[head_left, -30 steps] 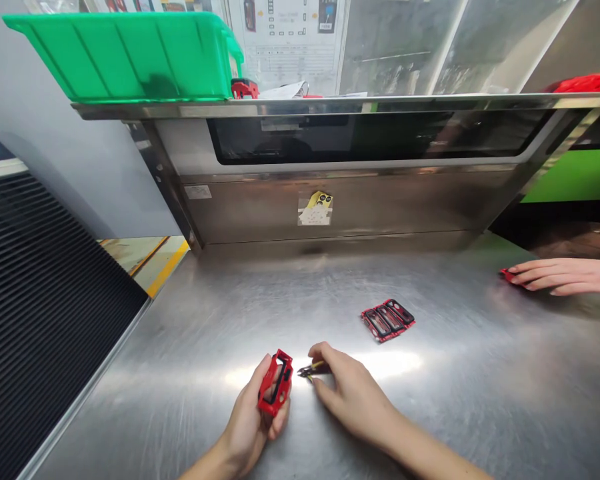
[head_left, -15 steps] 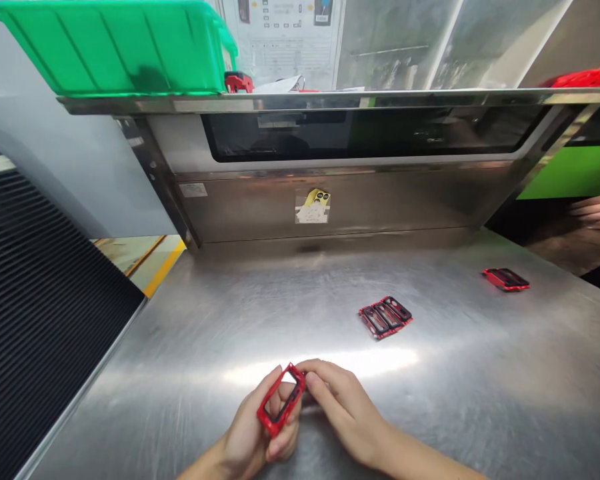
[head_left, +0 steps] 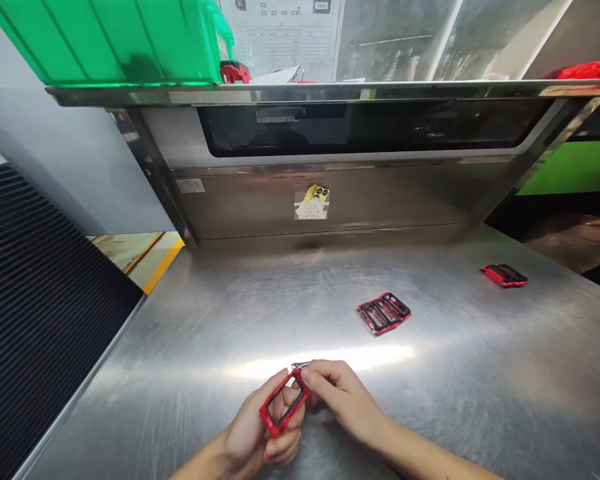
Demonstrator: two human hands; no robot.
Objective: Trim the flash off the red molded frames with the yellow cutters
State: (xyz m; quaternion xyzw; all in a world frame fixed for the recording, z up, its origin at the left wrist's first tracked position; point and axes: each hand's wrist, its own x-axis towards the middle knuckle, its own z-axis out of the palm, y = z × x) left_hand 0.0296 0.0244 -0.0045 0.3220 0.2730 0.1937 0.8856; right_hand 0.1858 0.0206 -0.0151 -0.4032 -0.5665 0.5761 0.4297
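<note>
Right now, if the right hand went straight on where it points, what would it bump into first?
Most likely the red-and-black frame in the left hand. The right hand has its fingers at the frame's upper corner, maybe touching it; this one view doesn't show depth well.

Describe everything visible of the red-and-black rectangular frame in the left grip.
The red-and-black rectangular frame looks like plastic: red outer border, black inner rim, open middle. It slants above the shiny metal table, far end towards the right. The left grip clasps it; the right grip is at its far end. The tip of a silvery metal tool shows there; contact is unclear.
</note>
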